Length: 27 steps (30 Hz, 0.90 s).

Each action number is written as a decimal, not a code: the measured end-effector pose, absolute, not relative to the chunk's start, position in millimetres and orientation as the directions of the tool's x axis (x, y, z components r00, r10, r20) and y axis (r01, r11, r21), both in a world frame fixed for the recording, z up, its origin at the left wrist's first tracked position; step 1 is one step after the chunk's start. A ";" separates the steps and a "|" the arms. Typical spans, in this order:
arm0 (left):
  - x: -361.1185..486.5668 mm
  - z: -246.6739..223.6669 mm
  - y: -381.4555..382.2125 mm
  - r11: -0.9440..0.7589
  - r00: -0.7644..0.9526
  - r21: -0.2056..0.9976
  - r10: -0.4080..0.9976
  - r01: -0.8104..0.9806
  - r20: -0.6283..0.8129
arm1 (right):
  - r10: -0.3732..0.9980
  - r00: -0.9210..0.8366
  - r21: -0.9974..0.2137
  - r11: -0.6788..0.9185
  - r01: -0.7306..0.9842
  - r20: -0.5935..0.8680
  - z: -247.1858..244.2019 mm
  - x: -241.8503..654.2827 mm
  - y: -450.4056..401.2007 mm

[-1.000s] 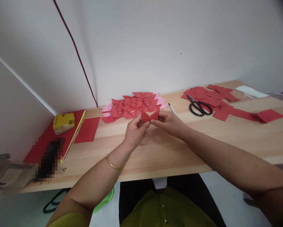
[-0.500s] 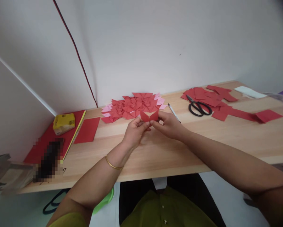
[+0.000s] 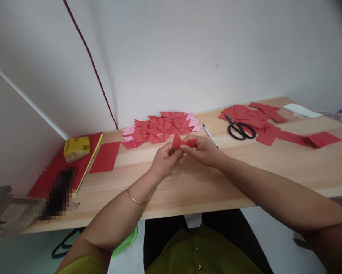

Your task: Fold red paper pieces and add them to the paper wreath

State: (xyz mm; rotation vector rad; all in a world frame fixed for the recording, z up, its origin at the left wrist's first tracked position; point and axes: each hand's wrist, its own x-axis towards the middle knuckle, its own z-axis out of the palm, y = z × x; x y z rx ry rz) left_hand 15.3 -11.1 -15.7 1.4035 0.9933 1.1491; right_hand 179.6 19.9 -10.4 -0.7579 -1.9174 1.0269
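Both hands meet above the middle of the table, pinching one small folded red paper (image 3: 177,142). My left hand (image 3: 165,156) grips its lower left side, thumb pressed on the front. My right hand (image 3: 201,150) closes on its right side, with the thumb over the middle and the other fingers behind. Two pointed flaps of the paper stick up and to the right; its lower part is hidden by the fingers. Just beyond lies a heap of folded red and pink paper pieces (image 3: 162,127).
To the right are a pen (image 3: 210,136), black-handled scissors (image 3: 240,130) and loose red paper pieces (image 3: 242,113). On the left lie a red paper sheet (image 3: 105,157), a yellow packet (image 3: 77,149) and a blurred-out dark object (image 3: 59,194). A wall (image 3: 171,57) stands behind the wooden table (image 3: 188,190).
The folded paper has turned and tilted between my fingers: its two even points now sit unevenly, one up, one rightward. My hands have shifted only slightly, and both still hold it.
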 end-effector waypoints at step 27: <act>17.1 -19.3 -10.3 0.083 0.253 0.943 0.967 -0.323 0.002 | 0.843 -0.475 -0.967 0.206 -0.149 0.253 -11.2 179.2 23.2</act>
